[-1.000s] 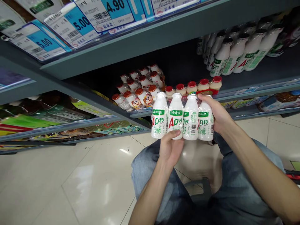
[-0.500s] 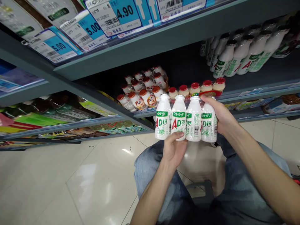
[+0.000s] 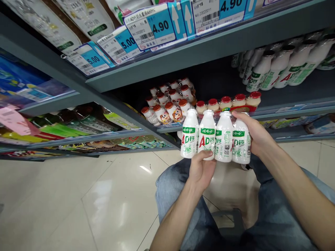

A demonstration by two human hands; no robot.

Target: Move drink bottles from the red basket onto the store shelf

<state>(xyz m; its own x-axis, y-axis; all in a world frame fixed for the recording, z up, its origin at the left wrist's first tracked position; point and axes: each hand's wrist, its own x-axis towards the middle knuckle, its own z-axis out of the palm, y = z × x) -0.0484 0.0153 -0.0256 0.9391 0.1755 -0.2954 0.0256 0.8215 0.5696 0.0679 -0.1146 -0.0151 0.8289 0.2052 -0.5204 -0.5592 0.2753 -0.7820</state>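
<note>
A shrink-wrapped pack of white milk drink bottles [image 3: 206, 139] with green and red lettering is held upright between my hands, in front of the shelf. My left hand [image 3: 202, 169] grips it from below, thumb across the front of the second bottle. At the pack's right end, my right hand [image 3: 252, 134] is wrapped round the last bottle near its top, its thumb by the cap. Just behind the pack sit a row of small red-capped bottles [image 3: 225, 103] and a stacked pack of red-capped bottles with cartoon faces [image 3: 164, 115].
Larger AD milk bottles [image 3: 261, 75] stand at the shelf's right. Price tags [image 3: 161, 29] line the grey shelf edge [image 3: 183, 62] above. More packaged drinks [image 3: 78, 120] fill the left bay. A grey stool [image 3: 230, 221] shows between the knees, on the tiled floor [image 3: 110, 198].
The view has shifted, so shelf, pack and hands all appear farther right and slightly lower. My grip on the pack looks the same.
</note>
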